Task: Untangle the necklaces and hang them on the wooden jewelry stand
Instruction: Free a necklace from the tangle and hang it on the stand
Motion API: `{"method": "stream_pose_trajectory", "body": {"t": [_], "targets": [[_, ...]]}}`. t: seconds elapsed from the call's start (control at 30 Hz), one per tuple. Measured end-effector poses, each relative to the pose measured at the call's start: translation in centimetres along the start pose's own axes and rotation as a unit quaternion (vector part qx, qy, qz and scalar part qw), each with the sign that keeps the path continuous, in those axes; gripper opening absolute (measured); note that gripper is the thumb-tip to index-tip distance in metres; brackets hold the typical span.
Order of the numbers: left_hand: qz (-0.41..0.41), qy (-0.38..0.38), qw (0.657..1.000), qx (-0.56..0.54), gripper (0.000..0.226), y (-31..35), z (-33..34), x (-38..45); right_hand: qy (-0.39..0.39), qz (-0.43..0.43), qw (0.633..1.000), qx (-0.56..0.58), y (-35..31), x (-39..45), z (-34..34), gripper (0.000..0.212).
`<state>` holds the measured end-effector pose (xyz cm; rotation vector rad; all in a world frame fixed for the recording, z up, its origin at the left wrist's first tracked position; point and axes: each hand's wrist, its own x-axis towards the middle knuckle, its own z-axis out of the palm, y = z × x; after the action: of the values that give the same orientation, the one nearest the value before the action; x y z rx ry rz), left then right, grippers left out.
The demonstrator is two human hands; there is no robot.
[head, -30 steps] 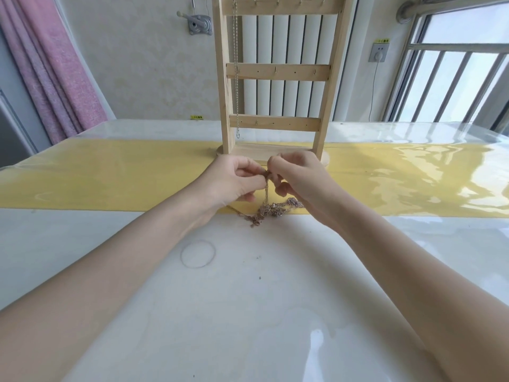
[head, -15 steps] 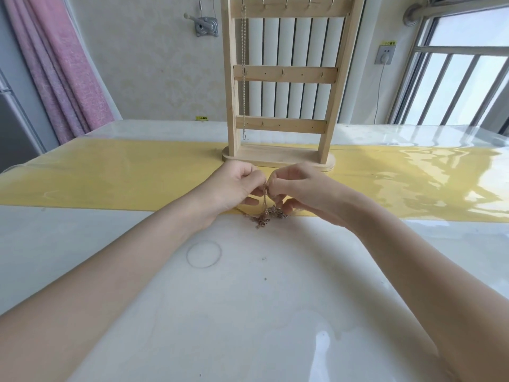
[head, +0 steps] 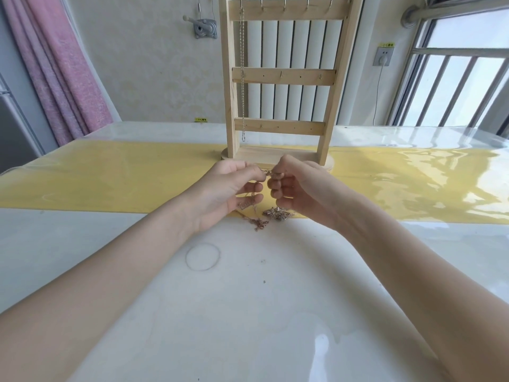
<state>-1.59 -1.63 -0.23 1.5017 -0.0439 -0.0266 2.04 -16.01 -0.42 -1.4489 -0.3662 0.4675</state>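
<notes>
- Wooden jewelry stand [head: 278, 78] upright on the yellow runner [head: 110, 183], its oval base just beyond both hands; 3 crossbars visible, the top 1 carrying small metal hooks
- Silver chain [head: 242, 78] hanging from the leftmost top hook, running straight down past the middle bar to end just below the bottom bar, clear of the base
- Tangled necklaces [head: 276, 213] lie bunched at the near edge of the runner where it meets the white table [head: 248, 312], directly under the hands; thin strands rise from the clump to the fingers
- Left hand [head: 228, 188] curled, thumb and forefinger pinching a strand at the top; a small lettered bar pendant [head: 246, 204] dangles in front of its lower fingers
- Right hand [head: 296, 186] curled the same way, fingertips pinching the chain just beside the left hand's pinch, the 2 hands nearly touching
- Faint ring mark [head: 203, 256] on the tabletop nearer the camera, well apart from the necklaces
</notes>
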Motion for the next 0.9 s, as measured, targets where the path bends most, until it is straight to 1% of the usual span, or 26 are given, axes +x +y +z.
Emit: {"method": "stream_pose_trajectory", "body": {"t": [0.07,0.13,0.27,0.33,0.4,0.53,0.63,0.7,0.73,0.83,0.9], "targets": [[-0.001,0.007,1.000,-0.023,0.014,0.2,-0.1,0.0,-0.009,-0.001,1.000,-0.010,0.1,0.0,-0.1,0.020],[0.007,0.025,0.999,-0.021,0.017,0.2,-0.2,0.0,-0.011,-0.015,0.999,-0.035,0.1,0.1,-0.1,0.019],[0.029,0.050,0.997,0.060,0.019,-0.1,0.1,0.0,0.018,-0.062,0.995,-0.072,0.2,0.2,-0.1,0.029],[0.039,0.062,0.991,0.113,0.018,-0.3,0.2,0.0,0.029,-0.078,0.994,-0.068,0.3,0.2,-0.1,0.031],[0.049,0.071,0.988,0.126,0.017,-0.3,0.2,0.0,0.024,-0.085,0.995,-0.043,0.2,0.2,0.0,0.029],[0.073,0.105,0.984,0.123,0.016,0.0,-0.1,0.2,-0.023,-0.049,0.997,0.054,-0.1,0.2,-0.3,0.027],[0.114,0.133,0.969,0.176,0.018,-0.2,-0.2,0.3,-0.058,-0.018,0.997,0.050,-0.1,0.1,-0.2,0.029],[0.125,0.125,0.966,0.188,0.018,-0.2,-0.2,0.3,-0.055,-0.008,0.998,0.030,-0.1,0.0,-0.1,0.028],[0.120,0.115,0.968,0.185,0.018,-0.2,-0.3,0.3,-0.038,-0.008,0.999,0.022,-0.1,0.0,-0.2,0.028],[0.080,0.068,0.973,0.204,0.019,-0.5,-0.3,0.1,0.028,-0.025,0.999,0.029,-0.1,0.3,-0.5,0.028],[0.055,0.036,0.971,0.229,0.020,-0.9,0.0,0.0,0.026,-0.014,0.998,0.064,-0.1,0.3,-0.6,0.030]]}}
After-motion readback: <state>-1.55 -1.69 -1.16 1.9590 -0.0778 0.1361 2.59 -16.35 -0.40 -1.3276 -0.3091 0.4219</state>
